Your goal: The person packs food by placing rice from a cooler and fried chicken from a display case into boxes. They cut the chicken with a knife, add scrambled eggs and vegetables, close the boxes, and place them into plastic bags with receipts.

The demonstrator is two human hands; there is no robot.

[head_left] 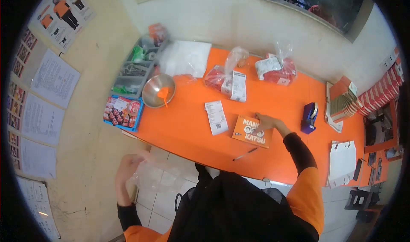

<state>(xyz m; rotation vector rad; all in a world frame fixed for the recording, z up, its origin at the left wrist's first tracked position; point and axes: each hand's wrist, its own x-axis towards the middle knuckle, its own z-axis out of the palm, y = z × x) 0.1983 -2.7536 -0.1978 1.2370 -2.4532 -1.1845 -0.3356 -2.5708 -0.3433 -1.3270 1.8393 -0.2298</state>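
An orange box (250, 138) with "Katsu" lettering lies on the orange table (183, 126). My right hand (265, 123) rests on the box's upper right part, fingers spread. Off the table's left front edge, my left hand (132, 163), smeared by motion, has a clear plastic bag (158, 176) at its fingers. A printed receipt (216, 117) lies left of the box, and a pen (245, 154) lies in front of it. Two tied clear bags with red contents and receipts, one left (226, 77) and one right (277, 69), are near the wall.
A metal bowl (147, 92) holds an orange scoop, beside a grey compartment tray (133, 69) and a blue-edged box (122, 113). White plastic sheets (188, 58) lie behind. On the right are a tape dispenser (309, 118), papers (342, 163) and stacked red boxes (380, 92).
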